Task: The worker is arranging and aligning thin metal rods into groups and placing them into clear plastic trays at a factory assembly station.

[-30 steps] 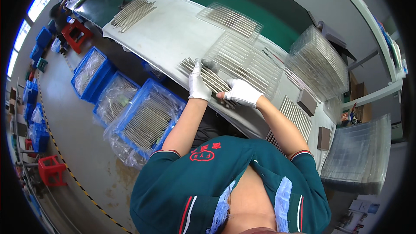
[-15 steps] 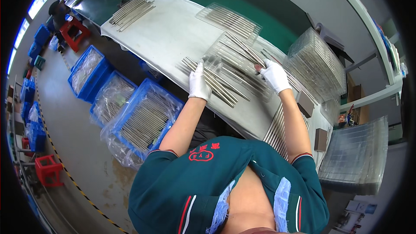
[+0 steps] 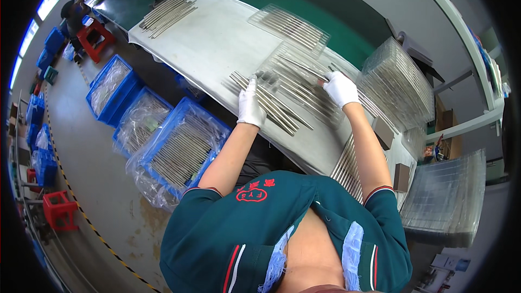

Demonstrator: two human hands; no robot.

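My left hand point(image 3: 251, 109), in a white glove, is closed around a bundle of long metal rods point(image 3: 278, 113) above the near edge of the white-covered table. A clear plastic tray point(image 3: 283, 49) lies just beyond it, with several rods lying side by side in its grooves. Over that tray's right end, my right hand point(image 3: 342, 90), also gloved, has its fingers pinched on the end of a single metal rod point(image 3: 302, 67). The rod slants away to the upper left across the tray. The fingertips of the right hand are partly hidden.
Another clear tray of rods point(image 3: 293, 24) lies farther back. Loose rods point(image 3: 169, 15) are at the far left, more rods point(image 3: 345, 167) near my right forearm. Stacked clear trays point(image 3: 396, 84) rise on the right. Blue crates point(image 3: 223, 130) holding rods stand left of the table.
My right hand has shifted slightly, and the rods at it have come down, now lying lower over the tray. The left hand with its bundle has hardly moved.
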